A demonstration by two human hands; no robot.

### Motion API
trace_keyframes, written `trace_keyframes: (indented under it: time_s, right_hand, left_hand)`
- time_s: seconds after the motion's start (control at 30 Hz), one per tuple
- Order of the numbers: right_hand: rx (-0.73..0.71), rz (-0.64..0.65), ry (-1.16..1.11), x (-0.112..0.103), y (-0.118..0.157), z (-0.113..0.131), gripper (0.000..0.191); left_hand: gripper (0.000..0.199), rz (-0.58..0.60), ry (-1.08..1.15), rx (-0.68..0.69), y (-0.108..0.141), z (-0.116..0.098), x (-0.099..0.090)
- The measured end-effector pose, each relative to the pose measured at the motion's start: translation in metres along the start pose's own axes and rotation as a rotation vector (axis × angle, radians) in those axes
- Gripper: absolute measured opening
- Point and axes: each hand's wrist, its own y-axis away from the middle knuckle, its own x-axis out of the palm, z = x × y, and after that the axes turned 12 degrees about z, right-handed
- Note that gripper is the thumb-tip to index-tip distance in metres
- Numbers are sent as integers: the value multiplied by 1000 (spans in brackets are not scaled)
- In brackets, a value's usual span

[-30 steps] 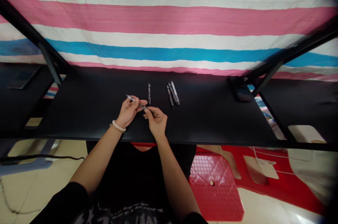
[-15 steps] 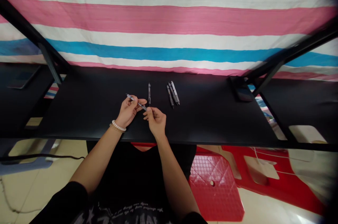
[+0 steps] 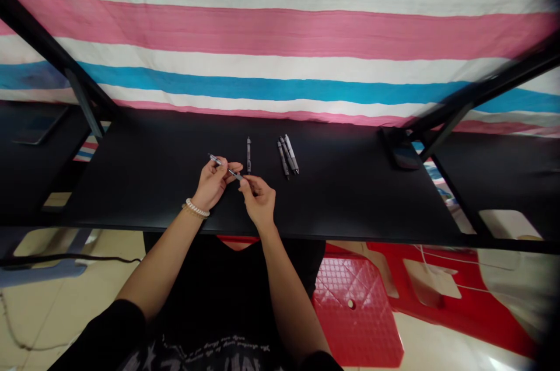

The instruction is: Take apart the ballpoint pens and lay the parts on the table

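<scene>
Head view, held pen: one slim retractable-looking pen [image 3: 235,174], clear and grey, slanted between both hands above the near half of the black tabletop [image 3: 350,196]; we cannot tell whether it is in one piece
Left hand: the left hand [image 3: 212,183] is narrowed on the pen's barrel, thumb over it, the other fingers beneath and partly spread; one end pokes out past the thumb
Right hand: the right hand [image 3: 260,200] pinches the pen's opposite end between thumb and fingers, hiding that tip from us
Bracelet: a white beaded-looking bracelet [image 3: 197,208] on the left wrist
Lone pen: one grey and black pen [image 3: 249,155], lying lengthwise just beyond the fingers, near end close to them; contact we cannot tell
Pen group: three side by side, right of the lone one; we list a dark grey pen [image 3: 283,160], a middle pen [image 3: 287,152] and a white-barrelled pen [image 3: 291,154]
Progress: one pen gripped at both ends, four lying out of the hands; we judge the handling of the held pen unfinished, and cannot tell which of the four have been handled
Far right: a dark phone-like device [image 3: 405,156], well apart from the pens
</scene>
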Motion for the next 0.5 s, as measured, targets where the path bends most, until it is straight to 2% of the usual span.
trace_keyframes:
  time_s: [0.27,0.37,0.5]
  right_hand:
    - [-10,-6,-38,1,0,-4,31]
    - [13,50,-42,1,1,-6,32]
    - [-7,55,-45,1,0,-5,35]
  left_hand:
    - [42,3,0,7,1,-1,1]
    - [44,-16,7,17,0,-1,1]
    - [46,-24,0,17,0,0,1]
